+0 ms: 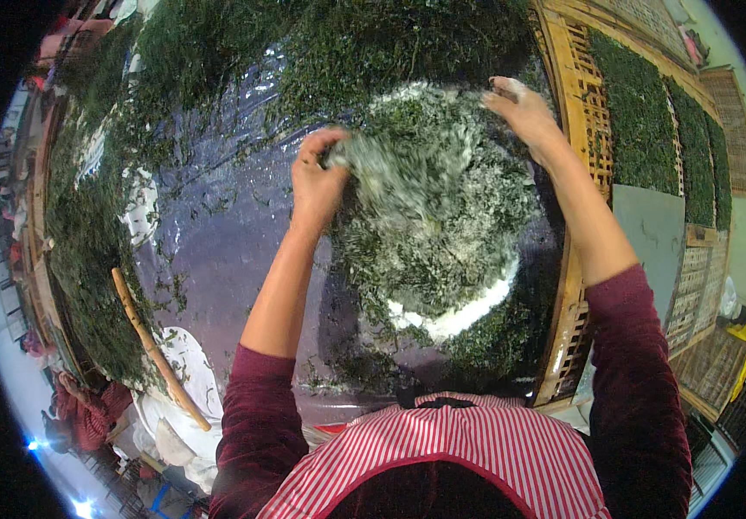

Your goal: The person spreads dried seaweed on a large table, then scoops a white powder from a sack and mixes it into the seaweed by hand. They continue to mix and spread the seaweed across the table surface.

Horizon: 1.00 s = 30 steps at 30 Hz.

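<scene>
A round heap of dark green shredded leaves [438, 220], dusted with white powder, lies on a wet, purplish plastic-covered table [217, 279]. A thick band of white powder [477, 305] shows along its near edge. At the heap's upper left is my left hand [321, 175], its fingers curled beside blurred, moving leaves; whether it grips any is unclear. My right hand [519, 107] is raised at the upper right edge of the heap, fingers apart, with white powder on them and nothing held.
More leaves [373, 45] cover the far side and left of the table. A wooden stick [159, 350] rests at the left near white cloth [188, 370]. Wooden lattice frames [587, 130] bearing leaf layers stand right. Another person [90, 409] is at lower left.
</scene>
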### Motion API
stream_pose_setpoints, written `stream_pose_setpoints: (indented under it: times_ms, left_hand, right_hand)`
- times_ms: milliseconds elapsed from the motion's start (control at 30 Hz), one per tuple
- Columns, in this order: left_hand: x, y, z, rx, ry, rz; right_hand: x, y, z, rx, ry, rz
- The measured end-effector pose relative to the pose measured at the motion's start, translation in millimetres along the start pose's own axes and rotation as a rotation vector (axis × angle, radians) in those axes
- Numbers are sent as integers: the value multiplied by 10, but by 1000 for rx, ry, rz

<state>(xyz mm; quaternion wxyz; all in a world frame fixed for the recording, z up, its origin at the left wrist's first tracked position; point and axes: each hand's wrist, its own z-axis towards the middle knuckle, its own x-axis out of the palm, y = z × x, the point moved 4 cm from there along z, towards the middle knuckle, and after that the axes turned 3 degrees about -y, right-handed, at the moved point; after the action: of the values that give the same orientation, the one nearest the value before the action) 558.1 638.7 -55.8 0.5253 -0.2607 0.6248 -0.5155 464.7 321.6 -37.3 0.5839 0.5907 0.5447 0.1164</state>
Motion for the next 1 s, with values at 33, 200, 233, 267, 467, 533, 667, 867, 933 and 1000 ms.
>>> stream_pose_setpoints:
  times_ms: [33,200,233,267,467,533,667,867,933,1000]
  left_hand:
    - [8,193,145,-165,-20,28]
    - [590,354,535,-372,247,-238]
    - [679,261,518,-373,297,-279]
    - [709,161,482,-410,399,-315]
    - [37,-292,-130,-86,537,-236]
    - [-326,-164,-330,-50,527,-104]
    - [-699,350,-999,-584,493,-119]
    - [123,408,-1882,-532,282,-146]
    - [449,339,-1871,-618,273,-409]
    - [602,214,-1700,-713,141,-560]
  right_hand:
    - [97,-30,135,41,-67,-100]
    - [909,30,112,-90,311,-307]
    - [941,68,22,-129,351,-367]
    - [928,149,-68,-187,467,-240]
    - [281,355,-852,-440,492,-256]
    - [24,296,-1042,-502,386,-125]
    - [-59,-367,-1516,-55,122,-287]
    - [420,-965,-1737,137,-24,-331]
    - [469,-971,-1620,300,0,-31]
    - [470,-908,-1560,546,19,346]
